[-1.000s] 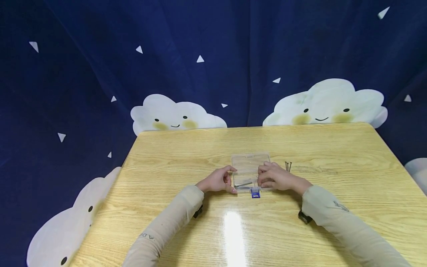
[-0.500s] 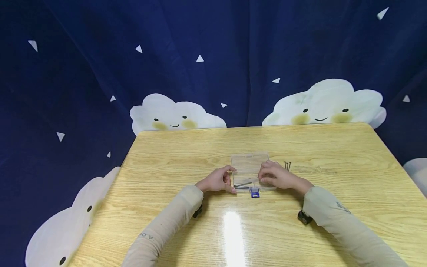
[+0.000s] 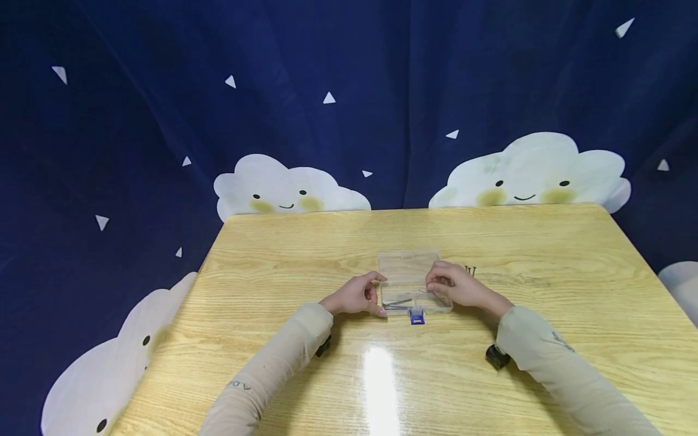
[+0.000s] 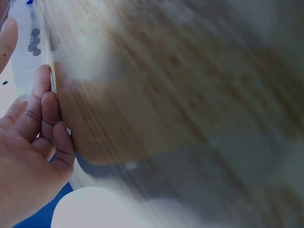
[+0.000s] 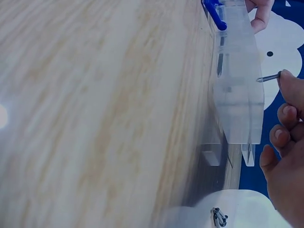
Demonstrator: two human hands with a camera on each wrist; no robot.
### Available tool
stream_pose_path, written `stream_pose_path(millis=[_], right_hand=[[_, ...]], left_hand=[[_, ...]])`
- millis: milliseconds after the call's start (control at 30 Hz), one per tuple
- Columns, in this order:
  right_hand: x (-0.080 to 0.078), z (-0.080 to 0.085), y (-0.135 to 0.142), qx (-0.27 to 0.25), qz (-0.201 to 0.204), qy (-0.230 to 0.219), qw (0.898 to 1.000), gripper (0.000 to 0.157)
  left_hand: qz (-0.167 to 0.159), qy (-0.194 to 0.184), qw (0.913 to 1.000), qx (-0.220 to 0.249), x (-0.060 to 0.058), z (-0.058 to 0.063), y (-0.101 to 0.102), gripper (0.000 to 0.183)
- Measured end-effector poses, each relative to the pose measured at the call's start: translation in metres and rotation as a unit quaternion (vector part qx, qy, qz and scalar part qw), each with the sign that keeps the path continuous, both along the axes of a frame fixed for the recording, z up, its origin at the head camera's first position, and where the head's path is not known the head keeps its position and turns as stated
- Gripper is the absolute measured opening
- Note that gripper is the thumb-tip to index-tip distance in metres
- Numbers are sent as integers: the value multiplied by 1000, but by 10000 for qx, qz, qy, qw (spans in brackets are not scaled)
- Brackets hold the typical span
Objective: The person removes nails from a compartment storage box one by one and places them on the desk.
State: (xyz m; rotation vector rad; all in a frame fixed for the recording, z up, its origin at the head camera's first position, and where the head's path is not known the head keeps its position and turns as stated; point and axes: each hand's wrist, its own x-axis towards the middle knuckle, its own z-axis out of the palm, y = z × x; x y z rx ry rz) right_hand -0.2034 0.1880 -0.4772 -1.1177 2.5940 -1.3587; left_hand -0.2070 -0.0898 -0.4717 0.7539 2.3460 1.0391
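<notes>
1. Head view: a clear box [image 3: 436,310] stands near the middle of the bench [image 3: 272,375], its lid [image 3: 402,264] folded open toward 12 o'clock and a blue latch [image 3: 417,318] hanging at 6.
2. At the box's 9 o'clock, the left hand [image 3: 355,295] spans that end, thumb at the near corner and index finger at the far one, gripping it.
3. The right hand [image 3: 457,284] is over the box's 3 o'clock side, thumb and index fingertips brought together.
4. Long metal pieces [image 3: 397,305] lie inside at 8 o'clock; loose fasteners [image 3: 470,270] lie on the bench at 1 o'clock from the right hand.
5. Left wrist view: the left hand's fingers rest against the box end; round dark heads [image 4: 34,43] show through the clear wall, at 12 o'clock from them.
6. Right wrist view: the right hand pinches a small fastener [image 5: 270,77], pointing to 9 o'clock; its free end overlaps the box edge, though contact cannot be told. Loose fasteners show at the box's 6 o'clock.
</notes>
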Motion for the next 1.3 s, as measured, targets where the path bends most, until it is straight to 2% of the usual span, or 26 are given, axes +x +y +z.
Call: stream_pose_path(millis=[167,367,733,1033,1100,1200,1300], right_hand=[[1,2,2,-148,-129,-77,9998,5],[2,4,6,-260,-469,-246,9983,5],[3,7,18,-350,-1208,-400,9913,3],[3,9,28,-260,-1600,-337,9862,5],[2,9,30,-218,-1653,-392,9852,6],[1,7,34,-174,-1729,-480,9836,8],[-1,6,39,-128,-1806,-544,9820,9]], left_hand=[[27,-171,9998,39,-1,0,1,74],[51,-319,9994,90,1,3,1,73],[29,-288,9995,82,0,0,1,73],[26,-245,9995,173,2,0,0,73],[10,-219,9996,162,5,5,1,72],[-18,-263,9995,187,12,21,2,70],[5,-316,9993,200,10,20,2,70]])
